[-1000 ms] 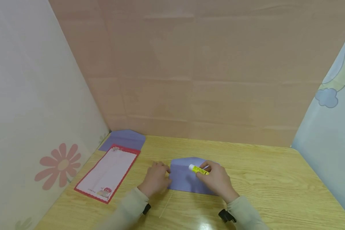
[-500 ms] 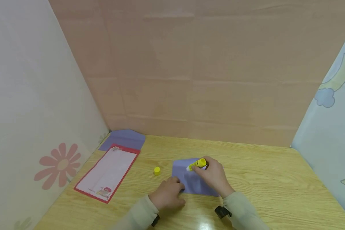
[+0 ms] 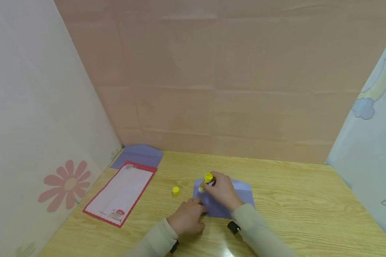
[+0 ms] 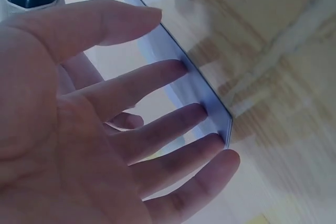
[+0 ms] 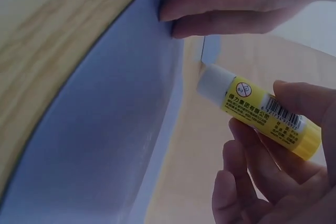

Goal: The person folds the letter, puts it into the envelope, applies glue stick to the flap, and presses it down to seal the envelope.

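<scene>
A purple envelope (image 3: 220, 210) lies on the table with its flap (image 3: 242, 185) unfolded toward the back wall. My right hand (image 3: 224, 192) pinches an uncapped yellow glue stick (image 5: 268, 114) between thumb and fingers. The stick is tilted, its white end (image 5: 216, 82) pointing down close over the left part of the flap. My left hand (image 3: 188, 216) presses the envelope's lower left part with extended fingers. In the left wrist view, those fingertips (image 4: 197, 111) rest along the envelope's edge (image 4: 223, 124), the thumb apart from them. The yellow cap (image 3: 176, 191) stands left of the envelope.
Letter paper with a red border (image 3: 119, 194) lies at the left. Behind it is a second purple envelope (image 3: 138, 156), partly covered by the paper, near the corner. A brown back wall (image 3: 225, 89) and patterned side walls (image 3: 35, 107) bound the wooden table (image 3: 296, 210).
My left hand has set the cap down and moved right onto the envelope. My right hand has carried the glue stick left and tipped its white end downward over the flap.
</scene>
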A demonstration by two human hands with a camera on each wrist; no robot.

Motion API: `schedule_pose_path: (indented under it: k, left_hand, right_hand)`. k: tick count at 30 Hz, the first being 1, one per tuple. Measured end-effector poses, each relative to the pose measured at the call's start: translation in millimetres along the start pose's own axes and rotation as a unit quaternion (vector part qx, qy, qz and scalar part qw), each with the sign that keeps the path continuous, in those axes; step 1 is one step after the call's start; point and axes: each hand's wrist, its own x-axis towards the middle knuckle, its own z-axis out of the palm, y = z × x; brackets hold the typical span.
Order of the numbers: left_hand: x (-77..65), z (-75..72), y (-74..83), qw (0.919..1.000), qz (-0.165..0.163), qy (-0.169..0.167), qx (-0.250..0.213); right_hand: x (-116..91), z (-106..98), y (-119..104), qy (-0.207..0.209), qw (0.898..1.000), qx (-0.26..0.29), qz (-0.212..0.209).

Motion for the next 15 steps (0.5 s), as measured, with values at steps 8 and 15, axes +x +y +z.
schedule_pose_path:
  k: [8, 15]
  left_hand:
    - [3.0, 1.8, -5.0, 0.9997, 0.002, -0.021, 0.016]
    - [2.6, 0.6, -6.0, 0.9997, 0.005, -0.023, 0.011]
  right_hand:
    - [9, 17, -2, -0.03, 0.999, -0.034, -0.009]
    - [16, 24, -3, -0.058, 0.995, -0.063, -0.047]
